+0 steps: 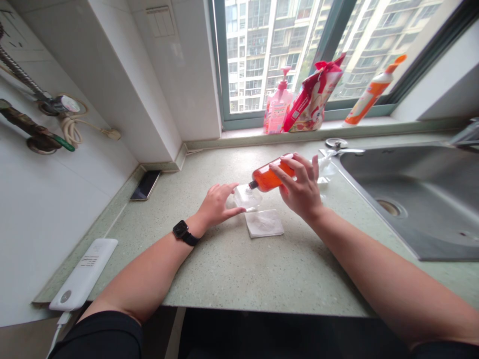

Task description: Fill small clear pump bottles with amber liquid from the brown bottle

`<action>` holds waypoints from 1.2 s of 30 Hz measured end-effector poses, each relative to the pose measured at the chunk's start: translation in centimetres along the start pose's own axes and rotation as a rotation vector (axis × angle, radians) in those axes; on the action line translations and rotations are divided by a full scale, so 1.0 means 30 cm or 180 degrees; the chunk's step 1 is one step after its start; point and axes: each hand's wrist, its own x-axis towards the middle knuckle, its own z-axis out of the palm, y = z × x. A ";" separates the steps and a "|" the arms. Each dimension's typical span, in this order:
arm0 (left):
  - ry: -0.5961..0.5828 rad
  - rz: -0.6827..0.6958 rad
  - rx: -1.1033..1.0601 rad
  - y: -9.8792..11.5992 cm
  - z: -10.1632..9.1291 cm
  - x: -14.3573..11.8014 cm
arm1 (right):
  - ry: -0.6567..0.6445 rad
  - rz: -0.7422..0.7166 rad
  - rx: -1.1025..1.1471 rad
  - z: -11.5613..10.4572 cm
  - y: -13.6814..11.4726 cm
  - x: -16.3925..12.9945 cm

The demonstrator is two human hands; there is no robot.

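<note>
Orange bottle, mid-surface, tilted neck-down in our right hand, its grip clamped round it; left hand, fingers apart, steadies clear cup; we'd keep nozzle over cup, pour slowly.

I see a phone far left of the grip, a power bank nearer me, a sink right, and soap bottles behind.

Bare forearms, a black smartwatch on the left wrist, black short sleeves.
</note>
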 end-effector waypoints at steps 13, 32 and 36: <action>0.0013 -0.0010 0.0016 0.002 -0.001 0.001 | -0.0010 -0.0005 0.0021 -0.002 0.000 0.000; 0.0002 -0.0032 0.0037 0.005 -0.003 0.000 | -0.0140 0.0053 -0.0009 -0.007 0.000 0.001; -0.0024 -0.0057 0.0036 0.006 -0.004 0.000 | -0.0129 0.0058 0.0014 -0.008 0.000 0.003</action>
